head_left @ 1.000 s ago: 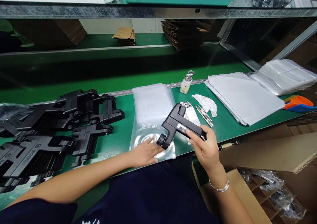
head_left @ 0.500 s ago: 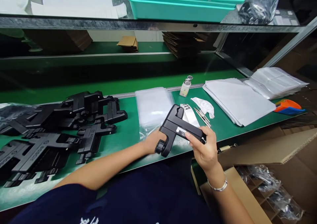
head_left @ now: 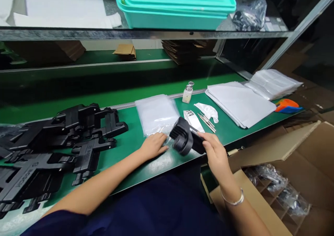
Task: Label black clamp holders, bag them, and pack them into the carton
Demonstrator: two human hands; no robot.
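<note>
My right hand point(head_left: 217, 156) is closed around one end of a black plastic bracket point(head_left: 185, 135), held above the bench's front edge. The bracket's ridged end and round knob face left, towards my other hand. My left hand point(head_left: 153, 146) lies with fingers stretched out and thumb apart on the near end of a stack of clear plastic bags point(head_left: 158, 112). Left of the bags, several similar black brackets point(head_left: 90, 152) lie in a pile. A white label strip point(head_left: 193, 120) lies behind the held bracket, partly hidden by it.
Behind the strip stand a small pump bottle point(head_left: 187, 93), a crumpled white cloth point(head_left: 208, 110) and thin tools point(head_left: 207, 122). White sheets point(head_left: 241, 103) lie at the right. A carton point(head_left: 263, 201) with bagged parts is below right; a shelf with a teal bin point(head_left: 177, 18) hangs overhead.
The bracket has turned in my right hand, so its knob end now faces me more. My left hand, partly behind the bracket before, now shows fully on the bags. The view has shifted slightly.
</note>
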